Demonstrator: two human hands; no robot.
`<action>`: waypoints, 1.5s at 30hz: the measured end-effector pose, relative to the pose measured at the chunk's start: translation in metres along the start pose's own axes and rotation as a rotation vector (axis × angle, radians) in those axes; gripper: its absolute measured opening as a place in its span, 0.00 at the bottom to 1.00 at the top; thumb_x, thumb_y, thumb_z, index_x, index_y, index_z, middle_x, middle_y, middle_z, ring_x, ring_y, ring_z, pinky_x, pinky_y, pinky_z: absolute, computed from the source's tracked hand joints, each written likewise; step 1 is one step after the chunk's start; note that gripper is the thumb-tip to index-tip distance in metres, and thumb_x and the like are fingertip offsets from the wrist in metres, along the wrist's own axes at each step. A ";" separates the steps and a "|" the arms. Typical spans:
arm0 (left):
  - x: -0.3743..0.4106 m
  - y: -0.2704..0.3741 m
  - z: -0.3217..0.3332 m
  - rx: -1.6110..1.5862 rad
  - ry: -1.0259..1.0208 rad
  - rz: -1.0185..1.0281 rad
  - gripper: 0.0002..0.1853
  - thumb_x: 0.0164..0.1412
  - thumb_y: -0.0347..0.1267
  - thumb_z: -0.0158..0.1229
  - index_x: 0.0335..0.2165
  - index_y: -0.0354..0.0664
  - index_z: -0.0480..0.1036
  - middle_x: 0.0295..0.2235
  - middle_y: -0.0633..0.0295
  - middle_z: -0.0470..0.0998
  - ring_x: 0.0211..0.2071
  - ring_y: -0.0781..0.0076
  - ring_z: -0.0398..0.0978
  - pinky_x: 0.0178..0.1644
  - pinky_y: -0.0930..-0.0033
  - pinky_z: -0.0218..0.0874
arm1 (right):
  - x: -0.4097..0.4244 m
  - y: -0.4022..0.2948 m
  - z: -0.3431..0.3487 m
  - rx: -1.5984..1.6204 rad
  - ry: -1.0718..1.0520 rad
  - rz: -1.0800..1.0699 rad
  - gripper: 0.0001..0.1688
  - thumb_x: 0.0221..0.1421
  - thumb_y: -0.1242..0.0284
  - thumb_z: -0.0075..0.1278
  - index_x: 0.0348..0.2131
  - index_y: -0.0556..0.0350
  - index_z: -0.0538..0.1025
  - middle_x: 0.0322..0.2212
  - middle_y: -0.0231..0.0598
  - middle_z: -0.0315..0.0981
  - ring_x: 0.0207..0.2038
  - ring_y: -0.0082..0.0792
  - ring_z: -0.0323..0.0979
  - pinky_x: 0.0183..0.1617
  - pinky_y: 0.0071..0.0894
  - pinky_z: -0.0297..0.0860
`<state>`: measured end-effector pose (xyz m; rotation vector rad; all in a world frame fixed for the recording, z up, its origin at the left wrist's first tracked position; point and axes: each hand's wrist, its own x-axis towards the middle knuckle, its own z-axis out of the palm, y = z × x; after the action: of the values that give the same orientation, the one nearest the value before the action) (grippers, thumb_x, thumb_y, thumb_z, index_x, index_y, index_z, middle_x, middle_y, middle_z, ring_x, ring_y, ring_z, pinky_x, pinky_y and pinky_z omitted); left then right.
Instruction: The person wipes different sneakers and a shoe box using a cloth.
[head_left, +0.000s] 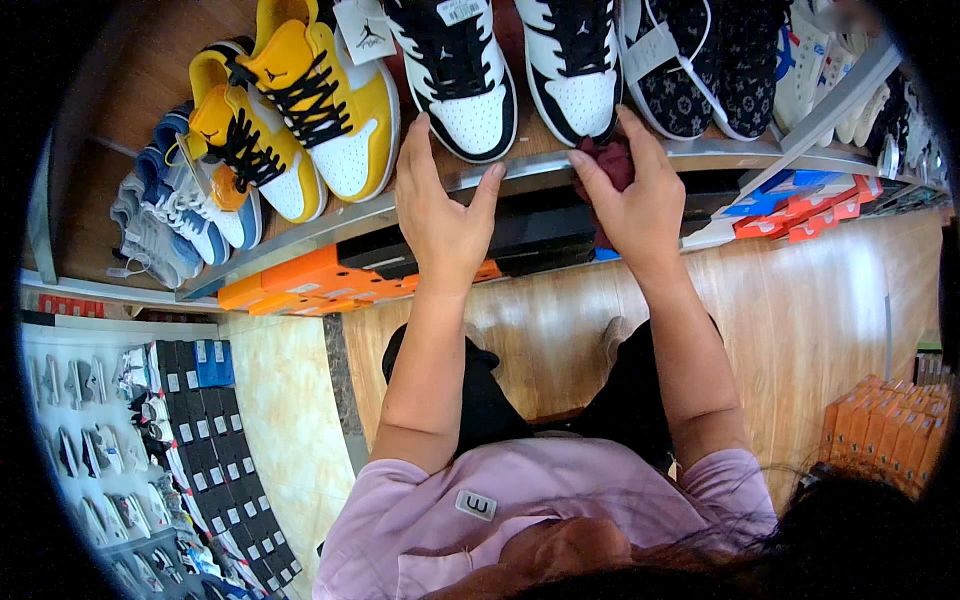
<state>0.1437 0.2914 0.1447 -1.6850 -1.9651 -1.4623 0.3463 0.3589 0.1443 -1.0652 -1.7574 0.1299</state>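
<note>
A pair of black-and-white high-top sneakers stands toe-forward at the front of the wooden shelf (510, 142). My left hand (446, 206) is spread around the toe of the left sneaker (469, 112), thumb and fingers apart and holding nothing; whether it touches the shoe I cannot tell. In my right hand (637, 195) is a crumpled maroon cloth (615, 161), partly hidden by the palm and hanging below the metal shelf edge (525, 163). The fingertips of that hand lie beside the toe of the right sneaker (581, 105).
Yellow-and-white sneakers (352, 161) stand to the left, black patterned shoes (679, 97) to the right. A slanting metal bar (832, 109) crosses at right. Orange shoeboxes (300, 277) and black boxes (540, 217) sit below the shelf. Stacked orange boxes (885, 420) stand on the floor.
</note>
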 end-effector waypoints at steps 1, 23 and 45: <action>0.001 0.000 0.000 0.004 -0.011 -0.029 0.49 0.51 0.36 0.75 0.66 0.37 0.60 0.59 0.43 0.71 0.59 0.42 0.69 0.64 0.50 0.59 | 0.000 0.000 0.001 0.014 0.000 -0.004 0.40 0.52 0.56 0.68 0.57 0.59 0.74 0.41 0.53 0.80 0.39 0.56 0.81 0.40 0.47 0.76; 0.010 0.001 -0.001 0.077 0.035 0.063 0.49 0.49 0.37 0.76 0.65 0.37 0.61 0.59 0.40 0.70 0.57 0.38 0.70 0.60 0.49 0.62 | 0.002 -0.015 -0.010 0.178 0.144 -0.135 0.26 0.48 0.66 0.72 0.43 0.56 0.75 0.41 0.45 0.77 0.36 0.47 0.80 0.38 0.39 0.77; -0.011 -0.016 -0.007 -0.102 0.092 0.090 0.17 0.63 0.26 0.62 0.50 0.34 0.72 0.47 0.48 0.77 0.50 0.50 0.74 0.58 0.58 0.63 | -0.012 -0.048 0.038 0.265 0.070 -0.294 0.23 0.47 0.77 0.68 0.44 0.56 0.75 0.49 0.48 0.73 0.46 0.54 0.74 0.48 0.46 0.73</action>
<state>0.1311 0.2813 0.1320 -1.6899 -1.7721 -1.6018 0.2883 0.3362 0.1440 -0.6076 -1.7563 0.1363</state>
